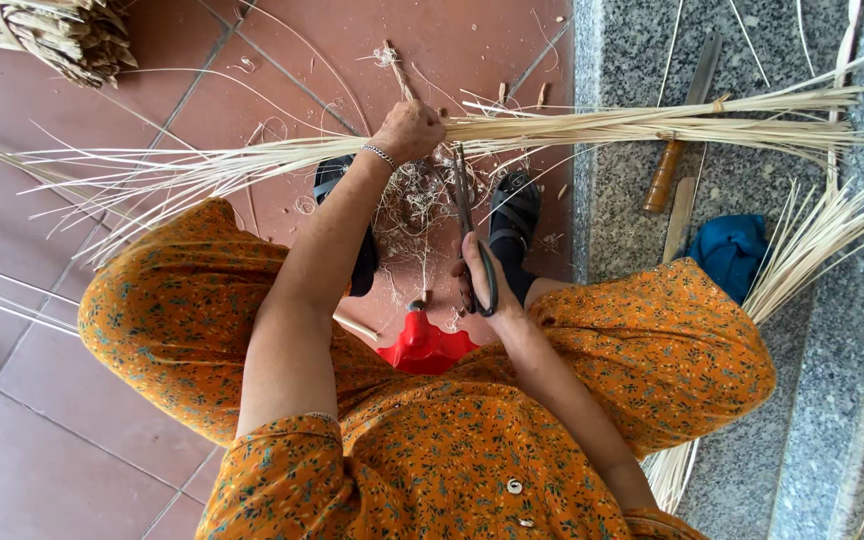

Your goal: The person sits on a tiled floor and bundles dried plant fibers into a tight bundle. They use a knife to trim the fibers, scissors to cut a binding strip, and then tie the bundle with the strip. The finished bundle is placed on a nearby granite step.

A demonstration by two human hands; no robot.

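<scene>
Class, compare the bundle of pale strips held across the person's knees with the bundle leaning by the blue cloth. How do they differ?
The held bundle lies roughly level, crossing the picture from side to side; the leaning bundle slants steeply. The held bundle is in the grip of the left hand, with scissors in the right hand beside it; the leaning bundle is untouched. The held bundle frays loosely at its left end; the leaning bundle fans at its top. Both are thin, pale, straw-coloured strips.

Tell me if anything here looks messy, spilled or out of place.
Curly shavings litter the red tile floor between the sandalled feet, below the strip bundle that the left hand grips. Loose strips lie scattered across the tiles at left. The right hand holds scissors. Nothing looks broken.
</scene>
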